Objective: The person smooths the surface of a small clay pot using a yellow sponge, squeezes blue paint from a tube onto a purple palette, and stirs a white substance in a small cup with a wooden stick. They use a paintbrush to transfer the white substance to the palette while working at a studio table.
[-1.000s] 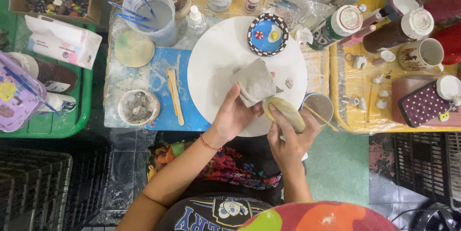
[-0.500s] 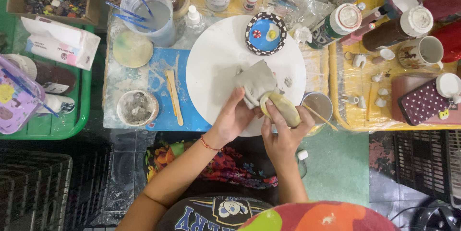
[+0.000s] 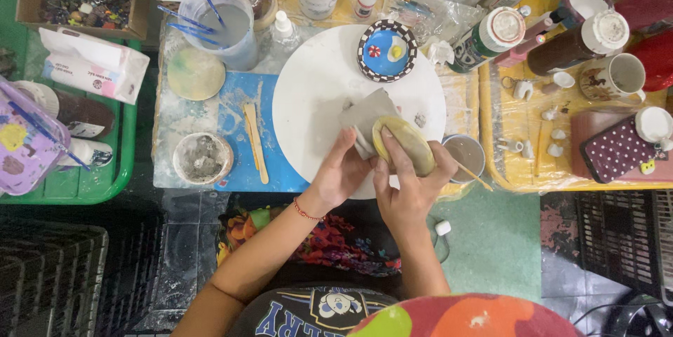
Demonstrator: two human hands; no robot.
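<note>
Pressing the yellowish oval sponge (image 3: 404, 143) against the grey clay piece (image 3: 364, 118) looks to be the step in hand, both held over the near edge of the white round board (image 3: 315, 85); the right hand (image 3: 406, 190) is wrapped around the sponge, fingers closed on it, while the left hand (image 3: 343, 172) pinches the clay from below. Judging from this, light, even strokes would suit; the left hand should brace the thin slab so it does not bend. Just right of the board sits 1 small cup (image 3: 465, 155) with a stick in it.
</note>
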